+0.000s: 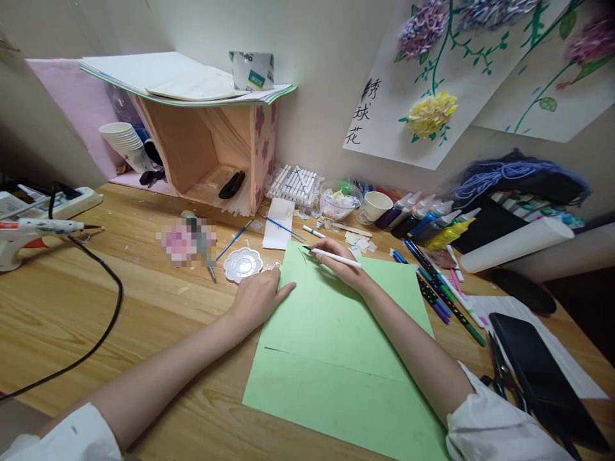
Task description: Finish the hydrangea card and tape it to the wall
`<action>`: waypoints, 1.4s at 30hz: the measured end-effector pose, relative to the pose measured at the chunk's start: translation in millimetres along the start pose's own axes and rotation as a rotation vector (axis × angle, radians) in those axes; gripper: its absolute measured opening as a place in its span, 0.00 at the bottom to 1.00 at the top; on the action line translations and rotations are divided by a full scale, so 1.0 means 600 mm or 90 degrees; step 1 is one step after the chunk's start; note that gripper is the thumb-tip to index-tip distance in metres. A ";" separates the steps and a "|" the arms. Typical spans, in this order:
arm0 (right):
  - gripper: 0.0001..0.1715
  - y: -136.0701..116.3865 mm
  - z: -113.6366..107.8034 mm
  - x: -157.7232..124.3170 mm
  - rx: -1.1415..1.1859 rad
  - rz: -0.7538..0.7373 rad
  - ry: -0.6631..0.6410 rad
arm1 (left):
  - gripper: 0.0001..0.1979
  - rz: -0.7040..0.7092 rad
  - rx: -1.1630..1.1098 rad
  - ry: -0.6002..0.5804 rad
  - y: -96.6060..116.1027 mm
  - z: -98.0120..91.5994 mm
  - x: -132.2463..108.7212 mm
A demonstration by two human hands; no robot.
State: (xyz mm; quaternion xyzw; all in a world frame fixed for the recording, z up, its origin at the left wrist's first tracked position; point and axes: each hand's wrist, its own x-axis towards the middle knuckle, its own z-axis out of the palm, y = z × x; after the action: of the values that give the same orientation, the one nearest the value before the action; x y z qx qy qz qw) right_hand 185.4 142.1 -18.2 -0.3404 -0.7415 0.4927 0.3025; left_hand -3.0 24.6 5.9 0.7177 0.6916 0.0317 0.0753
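Observation:
My right hand [337,261] is closed round a white marker [339,258], its dark tip touching the top left of a green sheet of paper [336,320]. A few short black strokes [302,255] show beside the tip. My left hand [259,294] rests at the paper's left edge, thumb stretched out onto the sheet and holding nothing; its other fingers are partly hidden. Just beyond it lies a white flower-shaped palette [243,264]. A long slit or line [317,361] crosses the lower part of the paper.
Left are a glue gun [38,234] and black cable [118,288]. A pink box [266,147], boxed markers [294,182], a paper cup [375,207] and paint bottles [427,221] stand behind. Pens [444,288], scissors [504,371] and a black tablet-like slab [542,378] lie right.

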 end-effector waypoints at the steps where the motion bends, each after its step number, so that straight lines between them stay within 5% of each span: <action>1: 0.11 -0.001 0.001 -0.001 0.005 0.006 -0.004 | 0.19 0.000 -0.001 0.000 0.000 0.000 0.000; 42: 0.07 -0.009 0.004 -0.005 0.006 0.033 0.019 | 0.19 -0.003 -0.005 -0.011 0.001 -0.001 -0.002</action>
State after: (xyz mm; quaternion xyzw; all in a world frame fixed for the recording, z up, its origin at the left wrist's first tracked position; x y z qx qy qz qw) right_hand 184.5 137.0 -14.4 -0.3655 -0.7254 0.4990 0.3020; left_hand -2.7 23.3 6.8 0.7160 0.6924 0.0280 0.0844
